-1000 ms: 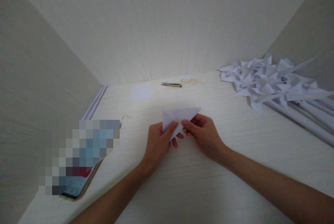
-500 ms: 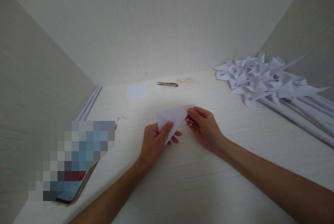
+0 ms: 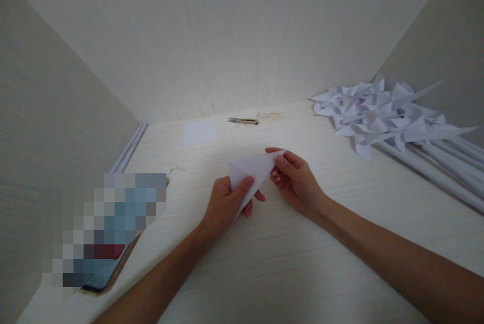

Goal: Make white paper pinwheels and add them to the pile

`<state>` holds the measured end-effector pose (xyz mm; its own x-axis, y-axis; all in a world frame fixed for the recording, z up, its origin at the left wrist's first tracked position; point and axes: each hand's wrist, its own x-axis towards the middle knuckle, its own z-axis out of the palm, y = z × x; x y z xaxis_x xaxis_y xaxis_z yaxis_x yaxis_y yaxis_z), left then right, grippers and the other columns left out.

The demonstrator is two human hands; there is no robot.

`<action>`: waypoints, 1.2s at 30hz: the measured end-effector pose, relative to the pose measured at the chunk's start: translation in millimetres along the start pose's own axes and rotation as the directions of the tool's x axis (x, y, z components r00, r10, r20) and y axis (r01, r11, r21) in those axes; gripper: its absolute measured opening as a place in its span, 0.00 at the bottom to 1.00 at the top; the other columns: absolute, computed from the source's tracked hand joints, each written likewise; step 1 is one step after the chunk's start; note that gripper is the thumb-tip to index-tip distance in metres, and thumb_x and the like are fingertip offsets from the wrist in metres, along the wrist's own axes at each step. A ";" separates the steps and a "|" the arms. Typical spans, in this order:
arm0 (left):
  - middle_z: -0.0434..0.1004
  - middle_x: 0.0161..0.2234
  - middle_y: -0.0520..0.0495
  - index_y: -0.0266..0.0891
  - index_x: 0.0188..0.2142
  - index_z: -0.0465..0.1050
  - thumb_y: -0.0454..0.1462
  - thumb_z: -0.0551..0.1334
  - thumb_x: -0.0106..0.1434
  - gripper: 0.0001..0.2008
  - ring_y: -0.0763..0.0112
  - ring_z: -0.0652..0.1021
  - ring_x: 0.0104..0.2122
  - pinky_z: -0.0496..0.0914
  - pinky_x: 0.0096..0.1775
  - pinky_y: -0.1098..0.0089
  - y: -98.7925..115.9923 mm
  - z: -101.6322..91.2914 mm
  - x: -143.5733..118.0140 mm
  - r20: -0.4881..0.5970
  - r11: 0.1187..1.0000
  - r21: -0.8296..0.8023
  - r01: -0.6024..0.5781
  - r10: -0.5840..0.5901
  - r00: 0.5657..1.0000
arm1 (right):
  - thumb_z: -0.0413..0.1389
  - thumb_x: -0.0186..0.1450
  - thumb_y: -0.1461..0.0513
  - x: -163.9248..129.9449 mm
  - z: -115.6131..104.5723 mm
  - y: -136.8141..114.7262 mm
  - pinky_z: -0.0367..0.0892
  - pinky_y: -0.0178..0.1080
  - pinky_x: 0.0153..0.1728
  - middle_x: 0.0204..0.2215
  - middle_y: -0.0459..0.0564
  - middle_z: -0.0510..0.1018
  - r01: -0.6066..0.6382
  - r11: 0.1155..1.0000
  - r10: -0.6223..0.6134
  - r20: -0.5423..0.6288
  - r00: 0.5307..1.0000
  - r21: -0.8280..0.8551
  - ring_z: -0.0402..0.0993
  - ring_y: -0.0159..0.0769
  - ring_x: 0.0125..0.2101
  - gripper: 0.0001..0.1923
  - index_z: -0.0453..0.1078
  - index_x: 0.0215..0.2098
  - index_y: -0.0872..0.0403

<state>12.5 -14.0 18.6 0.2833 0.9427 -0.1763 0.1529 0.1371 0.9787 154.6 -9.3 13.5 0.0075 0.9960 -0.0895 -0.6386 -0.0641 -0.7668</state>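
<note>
Folded paper [image 3: 254, 165] well apart from phone [image 3: 108, 266]

Both forearms are bare. The left forearm [image 3: 166, 276] rises from the bottom edge, slanting up and rightward to a nearly straight wrist [image 3: 206, 228]. The left hand [image 3: 222, 200] is in a flat grip, its thumb [image 3: 242, 187] laid on top, pointing up and to the right, with a few fingertips [image 3: 248, 208] showing from underneath. The right forearm [image 3: 385, 248] comes in from the lower right, slanting up and leftward. The right hand [image 3: 300, 178] pinches between thumb and index finger [image 3: 273, 150], the other fingers curled below. The hands are near each other, not touching.
</note>
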 end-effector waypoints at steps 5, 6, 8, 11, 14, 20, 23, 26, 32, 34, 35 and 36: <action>0.67 0.10 0.52 0.33 0.21 0.74 0.43 0.60 0.51 0.14 0.82 0.63 0.11 0.58 0.16 0.79 2.6 1.7 0.2 -0.038 1.000 -0.020 0.003 -0.004 0.999 | 0.65 0.43 0.60 0.6 -0.2 0.4 0.60 0.23 0.18 0.16 0.39 0.69 0.015 1.000 -0.015 -0.028 0.999 -0.003 0.61 0.18 0.16 0.11 0.74 0.26 0.53; 0.70 0.12 0.51 0.33 0.22 0.75 0.42 0.61 0.50 0.13 0.81 0.65 0.12 0.60 0.17 0.78 2.9 2.2 0.3 -0.045 1.000 -0.027 0.003 -0.004 0.999 | 0.65 0.44 0.60 0.9 -0.4 0.7 0.60 0.23 0.17 0.16 0.39 0.69 0.022 1.000 -0.022 -0.032 0.999 -0.007 0.61 0.18 0.16 0.11 0.74 0.26 0.53; 0.75 0.18 0.48 0.32 0.24 0.75 0.41 0.62 0.50 0.12 0.80 0.68 0.13 0.64 0.19 0.78 3.3 3.0 0.5 -0.059 0.999 -0.046 0.003 -0.006 0.998 | 0.65 0.44 0.60 1.4 -1.0 1.3 0.59 0.23 0.17 0.16 0.39 0.69 0.035 0.999 -0.036 -0.043 0.998 -0.012 0.61 0.18 0.16 0.11 0.74 0.26 0.54; 0.79 0.25 0.44 0.31 0.26 0.75 0.40 0.62 0.51 0.11 0.79 0.72 0.16 0.67 0.22 0.77 3.5 3.5 0.8 -0.063 0.997 -0.070 0.012 -0.016 0.998 | 0.65 0.43 0.60 2.0 -1.5 1.8 0.59 0.24 0.16 0.15 0.39 0.69 0.046 0.999 -0.047 -0.059 0.997 -0.017 0.60 0.18 0.15 0.10 0.74 0.25 0.54; 0.79 0.26 0.43 0.30 0.27 0.74 0.40 0.62 0.51 0.12 0.77 0.74 0.17 0.69 0.23 0.76 3.3 3.7 0.8 -0.072 0.997 -0.076 0.020 -0.025 0.997 | 0.65 0.43 0.60 2.2 -1.0 1.8 0.59 0.24 0.16 0.16 0.39 0.69 0.050 0.998 -0.053 -0.070 0.996 -0.035 0.60 0.18 0.15 0.11 0.74 0.25 0.54; 0.79 0.27 0.42 0.30 0.28 0.74 0.41 0.62 0.52 0.12 0.74 0.76 0.19 0.71 0.24 0.75 1.6 4.7 0.8 -0.080 0.997 -0.071 0.016 -0.022 0.997 | 0.63 0.45 0.57 2.4 0.1 1.4 0.58 0.26 0.16 0.14 0.40 0.67 0.060 0.997 -0.065 -0.099 0.993 -0.047 0.60 0.19 0.15 0.11 0.74 0.24 0.55; 0.79 0.27 0.41 0.30 0.29 0.74 0.41 0.62 0.51 0.13 0.72 0.76 0.20 0.71 0.25 0.74 1.0 5.4 1.0 -0.091 0.998 -0.062 0.014 -0.020 0.996 | 0.63 0.46 0.57 2.7 -0.1 1.6 0.58 0.27 0.16 0.14 0.41 0.68 0.072 0.995 -0.079 -0.113 0.990 -0.066 0.59 0.20 0.15 0.11 0.74 0.24 0.56; 0.79 0.27 0.41 0.29 0.30 0.74 0.40 0.62 0.51 0.13 0.71 0.76 0.20 0.72 0.25 0.73 1.6 6.2 1.0 -0.108 0.998 -0.053 0.017 -0.023 0.994 | 0.63 0.46 0.57 3.2 -1.0 2.1 0.58 0.28 0.16 0.15 0.41 0.68 0.078 0.994 -0.086 -0.121 0.989 -0.074 0.59 0.20 0.15 0.11 0.74 0.24 0.56; 0.79 0.26 0.42 0.29 0.29 0.74 0.40 0.62 0.51 0.12 0.72 0.76 0.20 0.72 0.25 0.74 3.1 6.6 0.7 -0.116 0.999 -0.045 0.017 -0.022 0.993 | 0.63 0.46 0.58 4.5 -2.6 2.9 0.57 0.27 0.16 0.16 0.42 0.69 0.081 0.995 -0.088 -0.112 0.990 -0.058 0.59 0.20 0.15 0.09 0.75 0.24 0.56; 0.79 0.27 0.42 0.29 0.29 0.74 0.40 0.62 0.52 0.13 0.72 0.76 0.20 0.72 0.25 0.74 3.0 6.5 0.6 -0.119 0.999 -0.036 0.020 -0.024 0.993 | 0.63 0.46 0.58 4.4 -2.2 2.5 0.57 0.27 0.16 0.17 0.43 0.70 0.076 0.996 -0.082 -0.121 0.989 -0.056 0.59 0.20 0.15 0.09 0.75 0.23 0.56; 0.79 0.27 0.41 0.29 0.29 0.74 0.40 0.62 0.52 0.13 0.72 0.76 0.20 0.72 0.25 0.74 2.9 6.5 0.6 -0.120 0.999 -0.032 0.020 -0.023 0.992 | 0.63 0.45 0.58 4.3 -1.9 2.2 0.57 0.27 0.16 0.18 0.43 0.71 0.073 0.996 -0.079 -0.126 0.989 -0.057 0.59 0.20 0.16 0.09 0.75 0.23 0.56; 0.79 0.27 0.41 0.29 0.30 0.74 0.40 0.61 0.52 0.13 0.71 0.77 0.21 0.72 0.26 0.73 2.7 6.5 0.6 -0.121 0.999 -0.029 0.020 -0.024 0.992 | 0.63 0.45 0.58 4.2 -1.6 2.0 0.57 0.28 0.16 0.18 0.43 0.71 0.072 0.996 -0.078 -0.129 0.988 -0.058 0.59 0.20 0.16 0.09 0.75 0.23 0.56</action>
<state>19.2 -15.1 20.4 0.1634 0.9690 -0.1855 0.1309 0.1651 0.9776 154.6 -5.4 10.6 0.1570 0.9814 -0.1105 -0.5910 0.0037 -0.8067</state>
